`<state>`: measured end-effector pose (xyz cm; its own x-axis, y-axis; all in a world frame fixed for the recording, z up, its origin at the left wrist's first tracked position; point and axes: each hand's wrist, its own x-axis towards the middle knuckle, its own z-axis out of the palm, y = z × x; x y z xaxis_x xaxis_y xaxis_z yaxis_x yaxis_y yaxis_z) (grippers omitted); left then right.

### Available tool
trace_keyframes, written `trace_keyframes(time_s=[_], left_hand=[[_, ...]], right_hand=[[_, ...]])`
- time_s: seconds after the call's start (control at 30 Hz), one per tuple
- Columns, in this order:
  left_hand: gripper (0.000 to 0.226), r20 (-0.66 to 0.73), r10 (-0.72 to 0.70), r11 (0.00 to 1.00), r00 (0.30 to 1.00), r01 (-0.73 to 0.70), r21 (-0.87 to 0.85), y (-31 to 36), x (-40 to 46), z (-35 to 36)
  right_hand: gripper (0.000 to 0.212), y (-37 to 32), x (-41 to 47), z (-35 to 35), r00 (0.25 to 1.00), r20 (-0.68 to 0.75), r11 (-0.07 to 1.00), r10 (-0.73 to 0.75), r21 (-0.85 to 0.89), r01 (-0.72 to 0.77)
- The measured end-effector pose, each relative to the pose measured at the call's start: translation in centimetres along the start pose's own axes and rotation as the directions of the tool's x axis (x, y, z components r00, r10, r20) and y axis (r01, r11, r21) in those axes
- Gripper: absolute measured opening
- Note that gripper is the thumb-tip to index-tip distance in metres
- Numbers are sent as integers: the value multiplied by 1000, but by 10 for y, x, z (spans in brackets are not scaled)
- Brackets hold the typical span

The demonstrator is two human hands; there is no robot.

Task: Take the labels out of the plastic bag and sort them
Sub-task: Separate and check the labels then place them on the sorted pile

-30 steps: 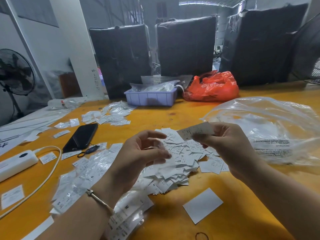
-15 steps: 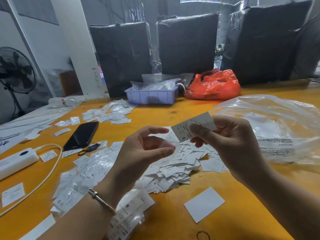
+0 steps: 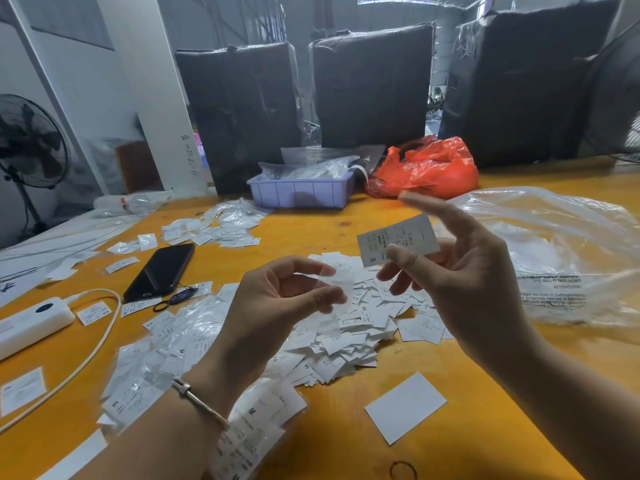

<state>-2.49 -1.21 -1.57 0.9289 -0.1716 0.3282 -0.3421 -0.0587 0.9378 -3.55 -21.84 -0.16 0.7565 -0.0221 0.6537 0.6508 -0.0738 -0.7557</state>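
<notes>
table (image 3: 311, 233): yellow-orange top; carries everything below
black bales (image 3: 372, 84): three wrapped blocks standing behind the far edge
large plastic bag (image 3: 554, 251): clear, crumpled, lying on the table at right, beyond the right wrist; printed warning text on its near face; contents not readable through the film
red bag (image 3: 427, 169): bunched at the far edge, just right of the tray
tray (image 3: 301, 192): lilac plastic, far centre; clear bags heaped in it
label heap (image 3: 346, 334): loose white labels piled mid-table under and between both hands; S and XS marks readable on a few
bagged labels (image 3: 162, 355): small clear sleeves with labels inside, spread left of the heap and running under the left forearm; M visible on the nearest ones
far labels (image 3: 214, 230): smaller scatter near the tray, well apart from the heap
phone (image 3: 160, 271): black, face up, left of the heap; dark key fob on a ring by its near end
power bank (image 3: 31, 323): white, left edge, cable looping toward the viewer
blank card (image 3: 405, 407): white rectangle lying alone, near side of the heap
left hand (image 3: 277, 306): above the heap, palm turned inward; thumb and forefinger curled, pinching a small clear sleeve (image 3: 329, 285); thin bracelet on the wrist
right hand (image 3: 460, 271): raised above the heap; thumb presses a single label (image 3: 398, 240) against the curled lower fingers; index finger sticks out straight, blurred
held label: tilted, print faces the camera, S at its lower left corner; clear of the heap
</notes>
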Motion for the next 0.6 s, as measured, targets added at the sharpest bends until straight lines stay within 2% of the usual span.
trace_keyframes(time_s=[0.03,0.07,0.17,0.23,0.3,0.5,0.6], left_hand=[[35,4,5,1000,1000,-5,-13,0,0,0],[33,10,10,1000,1000,-10,-27,-1,0,0],[28,26,9,998,1000,-7,-69,-1,1,0],[25,34,9,996,999,-6,-87,1,1,1],[20,54,14,997,998,-10,-74,1,1,1],[16,125,-24,1000,992,26,-11,0,1,-1],[22,137,27,988,990,-47,148,-1,-1,0]], right_hand=[[54,0,0,-1,1000,0,997,-21,-70,21],[57,0,1,-3,999,7,989,-33,-143,34],[30,2,2,-2,990,134,969,47,-247,-12],[12,3,0,2,944,301,961,137,-271,-53],[28,5,-3,7,908,383,955,171,-293,-56],[8,11,1,4,931,323,969,171,-224,-100],[9,12,2,2,916,343,974,209,-161,-162]])
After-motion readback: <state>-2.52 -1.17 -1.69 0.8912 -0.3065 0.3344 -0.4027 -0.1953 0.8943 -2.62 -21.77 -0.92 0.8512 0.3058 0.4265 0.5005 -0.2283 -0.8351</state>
